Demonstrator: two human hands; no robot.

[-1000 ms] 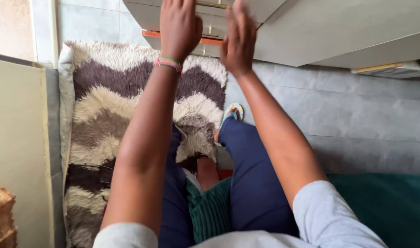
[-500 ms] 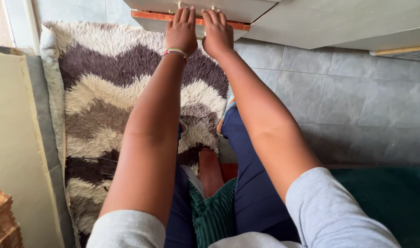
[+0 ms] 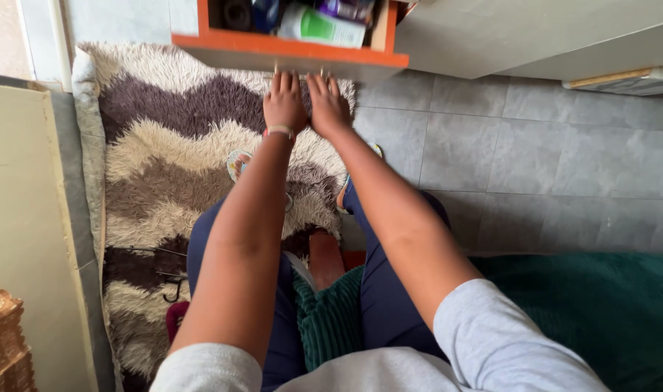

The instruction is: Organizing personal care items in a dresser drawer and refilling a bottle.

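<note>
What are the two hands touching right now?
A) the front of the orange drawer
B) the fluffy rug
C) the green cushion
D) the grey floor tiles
A: the left hand and the right hand both reach forward with their fingertips at the front edge of the open orange drawer, above the shaggy rug.

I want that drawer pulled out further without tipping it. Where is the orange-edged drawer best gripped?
Grip the drawer's front panel along its lower edge, near the middle, coming from below and in front. The left hand and right hand sit there side by side, fingers hooked under; no handle shows.
</note>
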